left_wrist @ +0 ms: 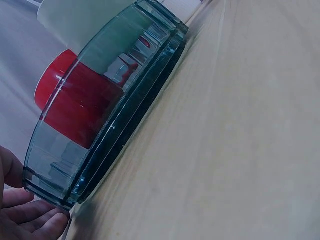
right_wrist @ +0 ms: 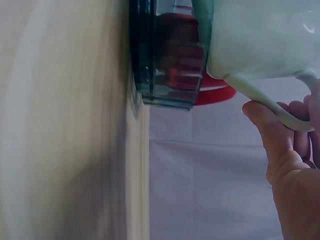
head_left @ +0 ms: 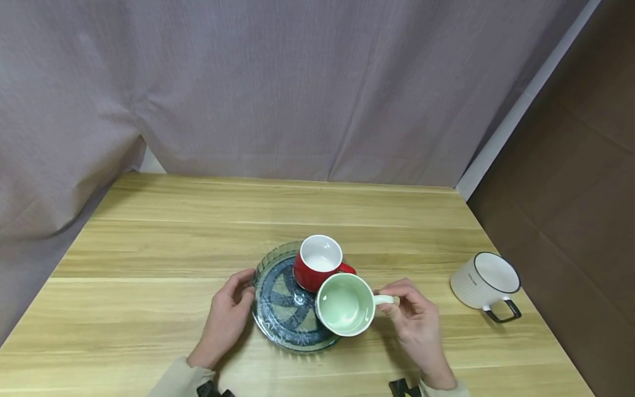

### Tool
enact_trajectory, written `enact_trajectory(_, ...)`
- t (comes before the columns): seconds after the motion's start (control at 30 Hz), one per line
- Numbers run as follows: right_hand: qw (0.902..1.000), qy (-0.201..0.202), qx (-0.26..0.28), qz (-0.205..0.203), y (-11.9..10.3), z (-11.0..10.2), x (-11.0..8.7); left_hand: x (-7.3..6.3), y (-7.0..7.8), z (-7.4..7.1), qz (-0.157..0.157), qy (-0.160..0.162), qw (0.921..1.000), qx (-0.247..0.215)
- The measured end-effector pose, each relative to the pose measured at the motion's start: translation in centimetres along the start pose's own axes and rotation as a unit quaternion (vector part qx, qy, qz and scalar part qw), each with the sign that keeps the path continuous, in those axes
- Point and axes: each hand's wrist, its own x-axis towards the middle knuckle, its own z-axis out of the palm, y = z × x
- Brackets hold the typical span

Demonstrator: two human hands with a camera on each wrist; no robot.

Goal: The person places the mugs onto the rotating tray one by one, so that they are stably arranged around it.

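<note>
Curtain of grey-mauve fabric point(head_left: 248, 82) hangs behind a pale wood-grain table point(head_left: 149, 248) bearing a round, blue-green glass dish point(head_left: 270, 295). The left hand point(head_left: 227, 317) rests slightly bent fingers point(head_left: 241, 279) against its left side; the right hand point(head_left: 416, 324) pinches a glossy, pale-green mug point(head_left: 344, 305) by its handle point(head_left: 383, 299) over the dish's right rim. A white, black-rimmed mug point(head_left: 475, 285) stands farther right; a red, white-lined mug point(head_left: 307, 275) sits inside the dish.

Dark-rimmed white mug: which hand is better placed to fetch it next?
Right hand, probably, once it releases the handle of the green mug: it's nearer the white mug. The left hand is farther off, touching the glass dish.
</note>
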Motion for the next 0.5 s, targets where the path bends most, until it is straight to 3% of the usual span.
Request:
enact_trajectory(0.23,0.9999,-0.013,0.01,0.005,0.2,0.58,-0.12,0.04,0.0,0.0,0.001,-0.002,1.0,0.001)
enact_trajectory(0.5,0.9991,-0.023,-0.021,0.028,0.31,1.03,-0.3,0.02,-0.09,0.0,0.004,-0.003,1.0,-0.002)
